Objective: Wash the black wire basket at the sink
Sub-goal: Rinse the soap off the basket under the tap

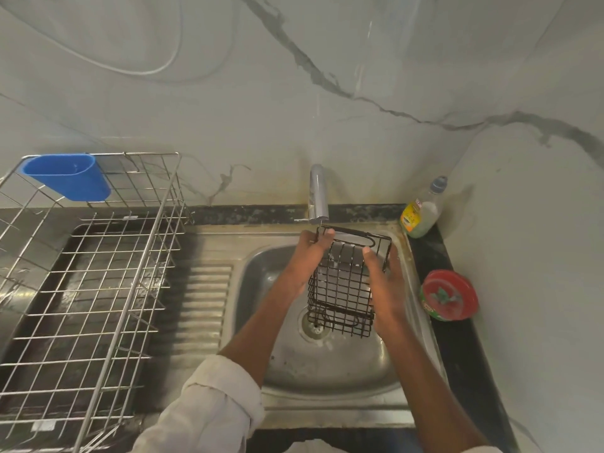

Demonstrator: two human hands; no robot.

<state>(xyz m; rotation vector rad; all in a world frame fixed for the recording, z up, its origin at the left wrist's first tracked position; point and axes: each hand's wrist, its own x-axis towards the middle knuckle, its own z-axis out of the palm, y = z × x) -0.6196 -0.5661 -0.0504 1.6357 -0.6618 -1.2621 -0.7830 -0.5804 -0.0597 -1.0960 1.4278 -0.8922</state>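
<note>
With our left hand [309, 253] pinching the basket [344, 286] rim and right hand [384, 282] gripping its side under the tap [318, 197], wet wire could slip into the sink [327, 371].

Black wire basket [343, 289], square-gridded, with hooked wire handles at its far rim. Held tilted above the steel sink [327, 371], over the drain, just below the tap [317, 194].

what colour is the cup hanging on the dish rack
Blue cup, clearest in the head view.
</note>
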